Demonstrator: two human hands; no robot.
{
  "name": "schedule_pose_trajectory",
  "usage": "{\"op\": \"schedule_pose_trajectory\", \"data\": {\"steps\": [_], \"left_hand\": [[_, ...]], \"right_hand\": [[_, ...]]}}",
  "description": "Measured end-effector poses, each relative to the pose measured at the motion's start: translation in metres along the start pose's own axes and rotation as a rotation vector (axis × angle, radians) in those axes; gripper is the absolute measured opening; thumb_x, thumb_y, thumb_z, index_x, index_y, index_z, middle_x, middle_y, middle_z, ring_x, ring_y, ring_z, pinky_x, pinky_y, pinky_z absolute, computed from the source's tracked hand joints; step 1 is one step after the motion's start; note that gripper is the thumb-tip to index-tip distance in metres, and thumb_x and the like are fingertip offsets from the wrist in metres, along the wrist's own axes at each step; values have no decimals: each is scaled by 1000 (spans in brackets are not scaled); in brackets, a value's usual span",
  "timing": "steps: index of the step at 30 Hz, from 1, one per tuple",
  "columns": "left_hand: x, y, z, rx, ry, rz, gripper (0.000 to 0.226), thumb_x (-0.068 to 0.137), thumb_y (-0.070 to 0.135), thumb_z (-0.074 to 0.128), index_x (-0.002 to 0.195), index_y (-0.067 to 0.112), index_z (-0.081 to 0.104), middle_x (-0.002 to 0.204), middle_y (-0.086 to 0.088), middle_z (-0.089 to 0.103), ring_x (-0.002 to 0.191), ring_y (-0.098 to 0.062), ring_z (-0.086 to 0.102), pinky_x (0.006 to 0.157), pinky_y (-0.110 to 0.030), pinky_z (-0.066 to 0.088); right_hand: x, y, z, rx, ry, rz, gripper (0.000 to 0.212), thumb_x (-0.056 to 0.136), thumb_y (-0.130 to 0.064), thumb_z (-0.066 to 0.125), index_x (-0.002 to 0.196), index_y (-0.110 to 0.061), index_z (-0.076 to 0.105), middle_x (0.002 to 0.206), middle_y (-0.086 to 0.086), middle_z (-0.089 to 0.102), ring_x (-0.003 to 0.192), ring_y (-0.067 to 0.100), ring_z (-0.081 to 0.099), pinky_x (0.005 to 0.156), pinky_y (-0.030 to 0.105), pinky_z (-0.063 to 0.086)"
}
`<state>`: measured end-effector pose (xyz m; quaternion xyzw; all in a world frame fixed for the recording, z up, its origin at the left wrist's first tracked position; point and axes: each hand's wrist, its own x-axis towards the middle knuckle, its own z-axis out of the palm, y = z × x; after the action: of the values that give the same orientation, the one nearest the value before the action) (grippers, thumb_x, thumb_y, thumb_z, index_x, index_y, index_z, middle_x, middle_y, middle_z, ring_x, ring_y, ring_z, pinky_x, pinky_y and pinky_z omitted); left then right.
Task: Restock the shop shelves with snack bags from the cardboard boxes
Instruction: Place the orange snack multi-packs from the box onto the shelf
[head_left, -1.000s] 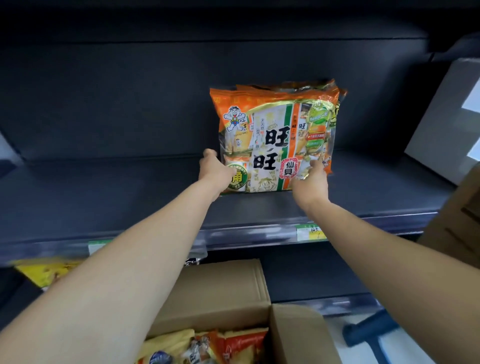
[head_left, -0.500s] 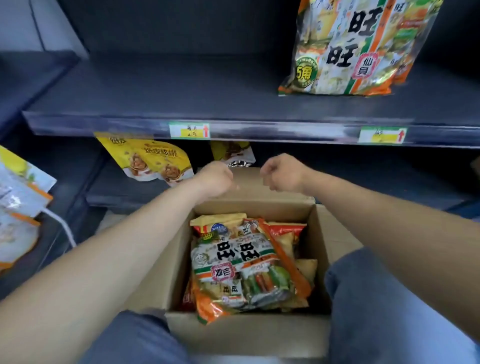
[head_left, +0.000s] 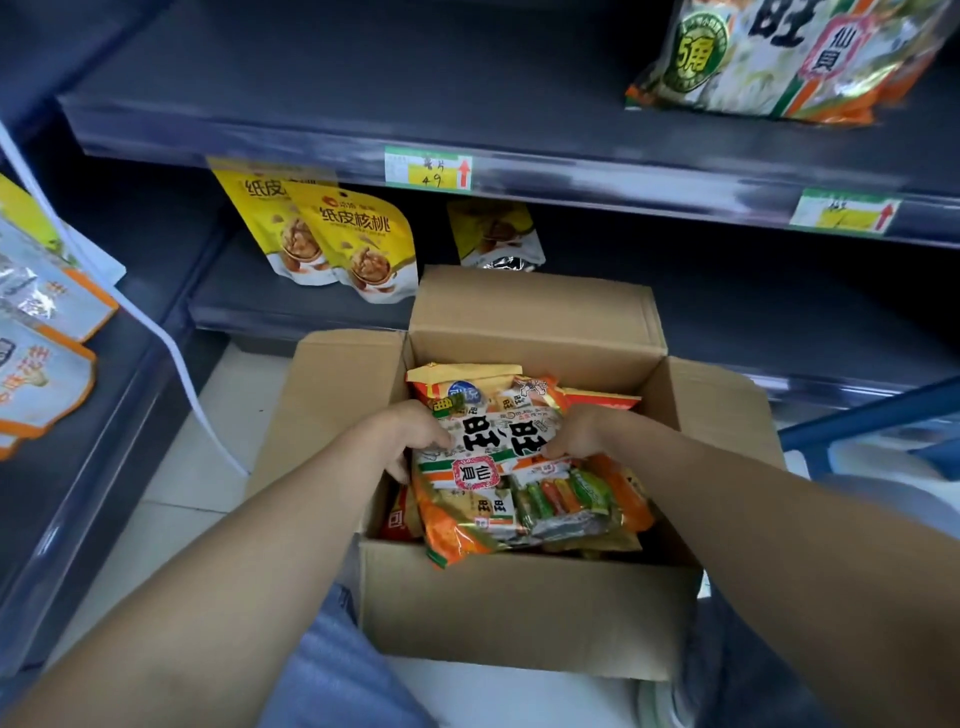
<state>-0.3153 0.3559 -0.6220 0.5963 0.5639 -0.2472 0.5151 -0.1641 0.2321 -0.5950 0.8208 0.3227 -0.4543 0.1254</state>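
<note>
Head view: I see the open cardboard box (head_left: 519, 613) on the floor below the shelves, and I place everything from it. Inside, on top of the other packets, lies the orange snack bag (head_left: 524, 483). My left hand (head_left: 410, 436) grips the bag's left edge, fingers curled under it; my right hand (head_left: 576, 434) clasps its right edge. Above the box to the right, another bag (head_left: 779, 57) stands on the upper shelf (head_left: 311, 93). Yellow walnut pouches (head_left: 332, 239) sit above the box to the left.
</note>
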Motion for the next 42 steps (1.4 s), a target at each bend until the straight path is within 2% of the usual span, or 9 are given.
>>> {"op": "schedule_pose_trajectory", "data": {"steps": [6,9,13,18,25,29,32,35,42], "left_hand": [[11,-3,7,-170,48,-3,44,83,10,71,122,4,52,122,-15,60,113,-33,57,81,-51,49],[15,-3,8,-175,48,-3,36,84,6,69,116,4,53,120,-14,61,110,-31,58,77,-44,49],[14,6,5,-131,26,32,46,83,-5,66,124,3,47,125,-15,57,116,-32,56,76,-43,49],[1,16,-8,8,-121,-8,46,86,-4,62,129,-2,47,120,-16,60,115,-30,58,93,-42,51],[-25,17,-38,65,-244,-35,28,88,9,64,113,1,54,77,-13,71,82,-23,65,58,-29,59],[-37,11,-53,-71,-218,6,42,90,4,59,129,-5,46,116,-24,59,112,-34,59,75,-32,58],[-51,8,-65,-191,-204,41,38,90,3,58,126,-7,49,99,-21,60,118,-37,55,72,-31,56],[-77,13,-81,-154,-139,80,46,89,16,63,130,2,47,113,-21,59,94,-29,63,70,-30,57],[-139,47,-119,-170,142,311,87,74,17,79,144,34,29,144,-14,43,135,-32,35,106,-58,31]], "right_hand": [[23,9,18,27,52,138,105,79,-69,54,152,-6,12,158,17,11,145,38,12,117,45,21],[14,12,8,241,-65,131,69,91,-43,58,142,-1,38,146,15,39,134,31,38,108,38,34],[14,18,-4,406,-93,118,19,88,-23,67,78,-9,58,76,9,54,78,15,57,80,32,44],[-5,15,-27,427,-145,74,49,88,-17,67,132,-2,52,137,18,52,129,34,47,107,42,38],[-47,2,-66,358,-74,-138,59,87,-10,66,140,-19,43,125,10,60,115,31,55,96,45,42],[-65,-22,-91,314,-2,-259,60,84,-5,68,138,-19,46,138,20,51,120,34,55,107,49,37],[-83,-47,-113,221,33,-358,56,84,-6,67,134,-22,50,136,19,53,123,34,52,108,46,36],[-97,-64,-138,232,49,-431,38,85,-1,64,117,-22,62,123,14,64,125,41,48,103,49,43],[-131,-79,-191,321,100,-565,28,87,2,62,108,-15,68,95,8,75,94,30,70,86,49,55]]}}
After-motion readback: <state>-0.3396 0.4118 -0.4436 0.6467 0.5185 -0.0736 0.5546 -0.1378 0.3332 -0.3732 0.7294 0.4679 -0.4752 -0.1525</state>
